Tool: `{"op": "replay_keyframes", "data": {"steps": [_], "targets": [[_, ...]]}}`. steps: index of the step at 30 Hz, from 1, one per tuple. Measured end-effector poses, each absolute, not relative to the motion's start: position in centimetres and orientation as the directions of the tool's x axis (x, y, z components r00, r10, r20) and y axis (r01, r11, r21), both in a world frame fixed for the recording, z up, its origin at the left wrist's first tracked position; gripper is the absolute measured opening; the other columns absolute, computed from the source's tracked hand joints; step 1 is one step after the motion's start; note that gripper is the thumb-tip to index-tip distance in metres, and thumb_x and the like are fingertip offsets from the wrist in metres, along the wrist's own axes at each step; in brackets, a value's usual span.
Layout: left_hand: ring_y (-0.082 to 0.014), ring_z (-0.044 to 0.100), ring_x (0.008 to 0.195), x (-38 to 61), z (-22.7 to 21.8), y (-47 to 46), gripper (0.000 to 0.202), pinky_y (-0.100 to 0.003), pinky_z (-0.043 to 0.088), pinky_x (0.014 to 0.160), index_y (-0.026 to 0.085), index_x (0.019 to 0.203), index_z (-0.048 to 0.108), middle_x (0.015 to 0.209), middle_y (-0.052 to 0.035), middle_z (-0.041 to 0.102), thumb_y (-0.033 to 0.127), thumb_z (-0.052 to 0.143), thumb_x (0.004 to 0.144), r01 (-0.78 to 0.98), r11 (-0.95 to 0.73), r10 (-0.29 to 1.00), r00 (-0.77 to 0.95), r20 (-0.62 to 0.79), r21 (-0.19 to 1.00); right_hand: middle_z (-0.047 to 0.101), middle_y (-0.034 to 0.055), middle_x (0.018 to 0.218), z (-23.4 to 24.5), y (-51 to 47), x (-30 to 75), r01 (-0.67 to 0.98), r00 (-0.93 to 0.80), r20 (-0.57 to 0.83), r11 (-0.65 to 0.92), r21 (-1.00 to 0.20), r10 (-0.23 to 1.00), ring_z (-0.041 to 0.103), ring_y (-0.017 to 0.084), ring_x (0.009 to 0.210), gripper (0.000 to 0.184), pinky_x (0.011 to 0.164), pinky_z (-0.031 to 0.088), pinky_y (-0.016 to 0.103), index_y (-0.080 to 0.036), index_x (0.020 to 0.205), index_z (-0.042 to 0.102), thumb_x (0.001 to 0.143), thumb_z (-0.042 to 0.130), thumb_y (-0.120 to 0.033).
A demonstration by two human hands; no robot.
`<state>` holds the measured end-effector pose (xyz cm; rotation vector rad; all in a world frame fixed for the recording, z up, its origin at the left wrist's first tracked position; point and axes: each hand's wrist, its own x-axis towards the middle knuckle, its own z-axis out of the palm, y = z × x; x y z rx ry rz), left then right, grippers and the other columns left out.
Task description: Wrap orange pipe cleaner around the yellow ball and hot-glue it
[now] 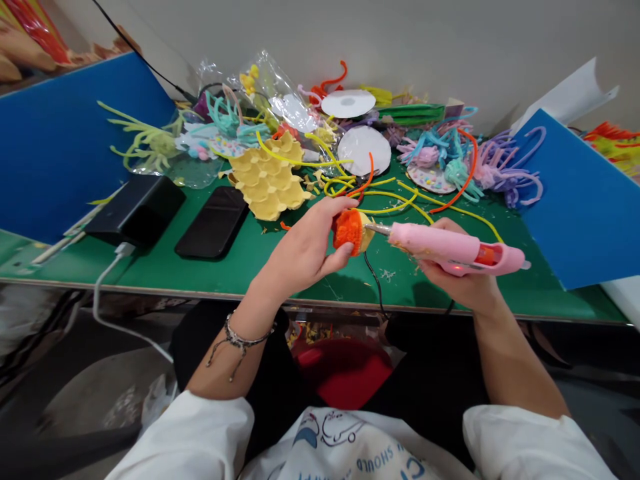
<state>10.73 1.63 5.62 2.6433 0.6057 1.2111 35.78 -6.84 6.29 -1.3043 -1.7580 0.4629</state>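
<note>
My left hand (313, 243) is closed round a small cup wrapped in orange pipe cleaner (349, 231), its pale yellow side turned to the right. The cup looks like a piece of egg carton. In my right hand (463, 283) is a pink hot glue gun (440, 245), held level with a small red light showing. Its metal nozzle meets or nearly meets the cup's pale side; I cannot tell whether they touch. Just beyond the hands lie loose yellow pipe cleaners (385, 203) and an orange pipe cleaner (467, 173). A yellow egg carton piece (267, 177) sits behind my left hand.
A black phone (213, 223) and a black box (136, 210) with a white cable lie left on the green table (300, 283). Blue panels (75, 140) stand at both sides. White foam discs (364, 152), pipe-cleaner figures (425, 157) and plastic bags crowd the back.
</note>
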Motion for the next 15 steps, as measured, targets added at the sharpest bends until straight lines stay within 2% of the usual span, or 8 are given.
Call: {"op": "replay_keyframes", "data": {"steps": [9,15], "targets": [[-0.0224,0.06,0.112,10.82,5.42,2.18,0.042,-0.038,0.055,0.094,0.016,0.133,0.039,0.117,-0.0117,0.059,0.034,0.048,0.096,0.275,-0.937,0.339,0.575,0.745,0.214,0.059,-0.0004,0.081,6.36,-6.87,35.89,0.572,-0.061,0.414,0.372,-0.731,0.908,0.057,0.017,0.07,0.016,0.061,0.044,0.031,-0.025,0.085,0.054,0.078,0.068,-0.023],[-0.022,0.059,0.112,10.77,5.46,2.29,0.046,-0.038,0.054,0.094,0.017,0.135,0.036,0.12,-0.0112,0.058,0.027,0.051,0.093,0.256,-0.949,0.305,0.583,0.753,0.186,0.058,-0.0011,0.077,6.46,-6.7,35.51,0.559,-0.027,0.464,0.398,-0.727,0.885,0.055,0.016,0.064,0.015,0.063,0.047,0.033,-0.025,0.081,0.054,0.077,0.068,-0.021]]}}
